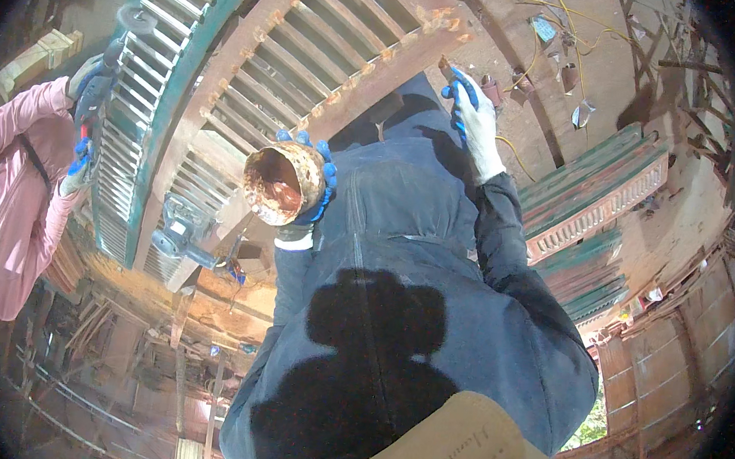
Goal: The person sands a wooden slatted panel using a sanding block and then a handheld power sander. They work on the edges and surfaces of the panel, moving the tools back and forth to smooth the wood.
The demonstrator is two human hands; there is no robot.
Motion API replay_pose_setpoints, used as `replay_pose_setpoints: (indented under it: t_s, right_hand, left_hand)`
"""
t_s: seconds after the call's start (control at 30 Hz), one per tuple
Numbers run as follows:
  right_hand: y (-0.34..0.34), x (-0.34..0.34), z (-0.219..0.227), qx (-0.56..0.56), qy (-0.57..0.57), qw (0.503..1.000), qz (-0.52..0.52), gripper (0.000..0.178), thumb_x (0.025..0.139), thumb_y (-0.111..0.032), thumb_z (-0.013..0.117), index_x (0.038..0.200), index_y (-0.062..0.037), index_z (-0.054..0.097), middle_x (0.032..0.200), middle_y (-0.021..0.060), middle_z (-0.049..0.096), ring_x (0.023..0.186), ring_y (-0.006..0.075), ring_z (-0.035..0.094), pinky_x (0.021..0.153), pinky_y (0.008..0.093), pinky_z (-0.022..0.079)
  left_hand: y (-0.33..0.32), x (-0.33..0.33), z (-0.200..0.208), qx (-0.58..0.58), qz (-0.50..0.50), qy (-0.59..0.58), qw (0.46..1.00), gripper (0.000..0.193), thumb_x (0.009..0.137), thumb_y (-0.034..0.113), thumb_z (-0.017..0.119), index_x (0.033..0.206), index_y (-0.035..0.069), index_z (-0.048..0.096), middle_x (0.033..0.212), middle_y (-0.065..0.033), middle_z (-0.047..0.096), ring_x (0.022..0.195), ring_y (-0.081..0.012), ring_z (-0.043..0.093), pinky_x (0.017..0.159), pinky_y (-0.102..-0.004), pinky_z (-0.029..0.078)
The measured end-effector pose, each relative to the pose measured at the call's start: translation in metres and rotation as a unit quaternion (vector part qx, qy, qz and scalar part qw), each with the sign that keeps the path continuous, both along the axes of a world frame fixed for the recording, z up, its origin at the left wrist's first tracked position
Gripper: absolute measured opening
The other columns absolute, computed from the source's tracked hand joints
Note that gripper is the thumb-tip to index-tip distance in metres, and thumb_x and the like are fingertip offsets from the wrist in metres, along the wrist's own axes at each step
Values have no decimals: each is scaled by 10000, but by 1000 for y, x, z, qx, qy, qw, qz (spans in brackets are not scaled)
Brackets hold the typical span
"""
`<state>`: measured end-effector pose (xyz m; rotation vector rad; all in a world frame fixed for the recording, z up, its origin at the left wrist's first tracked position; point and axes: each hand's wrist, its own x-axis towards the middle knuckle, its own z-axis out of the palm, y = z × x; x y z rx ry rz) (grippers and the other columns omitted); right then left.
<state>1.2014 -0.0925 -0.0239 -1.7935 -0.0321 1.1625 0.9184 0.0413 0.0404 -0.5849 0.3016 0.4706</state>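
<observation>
Clearly, the left hand (327,190), in a blue-and-white glove, held a round, stained pot (308,177), with its fingers curved around the side; inside was reddish-brown paste (284,196). The right hand (475,113), in a similar glove, narrowly gripped a small brown-tipped object (443,64), whose exact kind I could not tell. This object was near a pinkish-brown wooden louvred shutter (379,79), which had orange-brown patches on its frame. Beyond it was a green-framed shutter with pale slats (180,59). At the left, a co-worker in pink clothes (22,176) held a dark power tool (93,97).
</observation>
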Motion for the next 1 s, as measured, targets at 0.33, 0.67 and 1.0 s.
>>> replay_pose_setpoints:
  t_s: [0.33,0.67,1.0]
  right_hand:
    - [52,23,-25,-123,-528,803,248,368,969,-274,549,1335,-238,556,1027,143,626,935,336,637,774,472,516]
    - [65,13,-36,-194,-522,764,326,451,929,-180,544,1368,-279,517,1024,168,577,852,355,662,710,482,540]
    - [57,11,-29,-154,-470,819,291,390,957,-248,499,1344,-242,544,1142,231,571,927,390,660,775,493,534]
  left_hand:
    - [-12,-32,-7,4,73,72,995,528,968,515,480,1445,290,462,1486,-207,406,1272,-480,451,1052,-640,372]
    - [-9,-41,-1,23,23,8,999,461,943,422,556,1382,286,532,1451,-46,499,1355,-322,417,1095,-543,368]
    - [-6,-40,-8,35,27,-31,999,521,961,476,493,1431,252,469,1473,-76,463,1345,-371,417,1081,-561,380]
